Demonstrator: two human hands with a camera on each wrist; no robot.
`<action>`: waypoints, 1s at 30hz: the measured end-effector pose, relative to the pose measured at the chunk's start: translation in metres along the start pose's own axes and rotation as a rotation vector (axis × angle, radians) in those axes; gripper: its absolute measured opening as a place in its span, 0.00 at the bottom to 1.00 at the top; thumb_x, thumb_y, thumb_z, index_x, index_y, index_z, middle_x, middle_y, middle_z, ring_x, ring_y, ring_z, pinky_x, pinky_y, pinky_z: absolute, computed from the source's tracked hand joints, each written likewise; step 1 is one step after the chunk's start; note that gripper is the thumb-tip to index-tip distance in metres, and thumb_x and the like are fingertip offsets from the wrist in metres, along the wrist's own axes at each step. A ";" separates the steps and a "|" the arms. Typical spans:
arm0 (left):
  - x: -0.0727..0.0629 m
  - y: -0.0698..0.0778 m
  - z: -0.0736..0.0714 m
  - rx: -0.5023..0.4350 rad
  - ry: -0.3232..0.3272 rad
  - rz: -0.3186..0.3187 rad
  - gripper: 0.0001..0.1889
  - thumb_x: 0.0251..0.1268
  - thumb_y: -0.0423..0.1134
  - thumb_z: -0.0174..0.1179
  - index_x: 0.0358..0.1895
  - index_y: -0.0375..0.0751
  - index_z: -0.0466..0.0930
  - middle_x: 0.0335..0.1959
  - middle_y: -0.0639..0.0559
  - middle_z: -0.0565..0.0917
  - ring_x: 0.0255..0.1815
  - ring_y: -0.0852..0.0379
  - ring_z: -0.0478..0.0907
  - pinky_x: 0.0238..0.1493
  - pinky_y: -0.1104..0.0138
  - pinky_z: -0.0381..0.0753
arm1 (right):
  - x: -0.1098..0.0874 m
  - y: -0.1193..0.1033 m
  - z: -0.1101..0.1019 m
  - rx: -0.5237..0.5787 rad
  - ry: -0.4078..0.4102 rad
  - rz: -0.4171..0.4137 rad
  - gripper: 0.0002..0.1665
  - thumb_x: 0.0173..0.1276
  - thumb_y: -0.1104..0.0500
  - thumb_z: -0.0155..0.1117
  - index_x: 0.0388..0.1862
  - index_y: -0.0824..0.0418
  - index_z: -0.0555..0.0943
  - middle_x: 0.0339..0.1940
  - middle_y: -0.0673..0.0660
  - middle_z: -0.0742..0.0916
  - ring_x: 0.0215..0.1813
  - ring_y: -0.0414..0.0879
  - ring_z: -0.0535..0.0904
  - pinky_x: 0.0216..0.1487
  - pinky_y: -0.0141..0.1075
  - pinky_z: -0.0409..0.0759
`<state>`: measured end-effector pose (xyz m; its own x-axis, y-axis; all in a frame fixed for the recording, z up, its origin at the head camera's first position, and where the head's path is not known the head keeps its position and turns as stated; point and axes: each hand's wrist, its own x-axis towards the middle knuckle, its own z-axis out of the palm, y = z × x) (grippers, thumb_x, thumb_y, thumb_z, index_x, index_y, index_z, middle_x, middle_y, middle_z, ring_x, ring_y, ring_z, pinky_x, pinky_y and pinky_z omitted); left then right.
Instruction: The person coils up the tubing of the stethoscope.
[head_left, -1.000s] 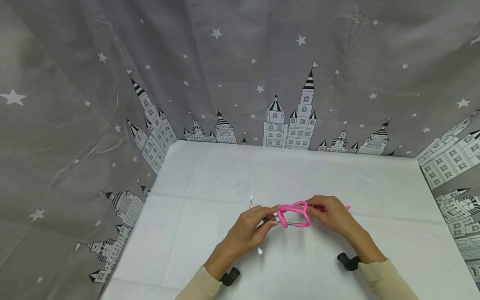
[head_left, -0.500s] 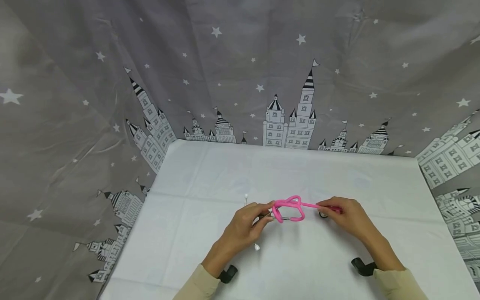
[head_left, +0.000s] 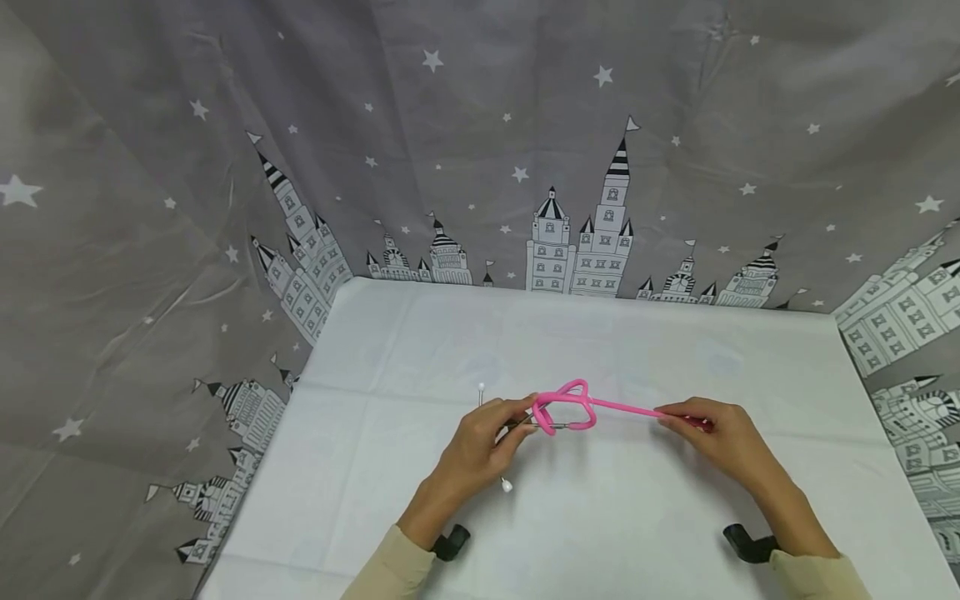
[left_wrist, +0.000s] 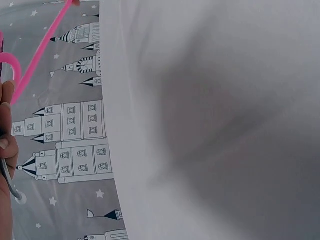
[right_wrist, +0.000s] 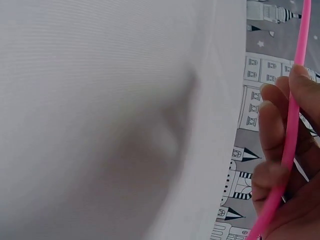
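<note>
A stethoscope with pink tubing is held between both hands above the white surface. My left hand pinches its metal ear tubes beside a bunch of pink loops wound around them. White ear tips stick out on either side of that hand. My right hand pinches the tubing farther right, and the stretch between the hands runs straight. In the right wrist view the tube passes between thumb and fingers and across the palm. At the left wrist view's edge, fingers show beside a pink loop. The chest piece is hidden.
A white cloth covers the table below both hands. Behind it and at the sides hangs a grey curtain printed with castles and stars. Dark wrist cameras sit at both cuffs.
My right hand has moved right along with the tubing, lengthening the straight stretch away from the loops. The left hand has shifted slightly left and up, still gripping the ear tubes.
</note>
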<state>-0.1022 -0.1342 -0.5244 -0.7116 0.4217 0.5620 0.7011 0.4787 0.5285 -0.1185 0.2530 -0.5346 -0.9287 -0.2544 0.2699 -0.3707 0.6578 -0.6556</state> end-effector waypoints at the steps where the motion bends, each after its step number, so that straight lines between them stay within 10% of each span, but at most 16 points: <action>1: 0.000 -0.001 0.000 0.005 0.006 0.001 0.25 0.69 0.34 0.73 0.68 0.39 0.82 0.38 0.54 0.89 0.31 0.64 0.73 0.32 0.79 0.73 | -0.002 0.001 0.000 -0.002 -0.001 0.001 0.13 0.65 0.62 0.81 0.45 0.47 0.94 0.29 0.40 0.86 0.28 0.32 0.69 0.27 0.27 0.66; 30: -0.002 -0.018 -0.008 0.068 0.051 -0.070 0.25 0.68 0.35 0.75 0.66 0.36 0.83 0.37 0.51 0.90 0.30 0.61 0.72 0.32 0.78 0.71 | -0.036 -0.009 -0.009 -0.019 -0.015 0.043 0.15 0.62 0.62 0.83 0.43 0.42 0.93 0.30 0.37 0.87 0.30 0.32 0.71 0.29 0.28 0.67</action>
<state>-0.1128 -0.1499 -0.5299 -0.7543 0.3462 0.5579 0.6437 0.5573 0.5245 -0.0819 0.2622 -0.5322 -0.9440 -0.2362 0.2306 -0.3301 0.6819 -0.6527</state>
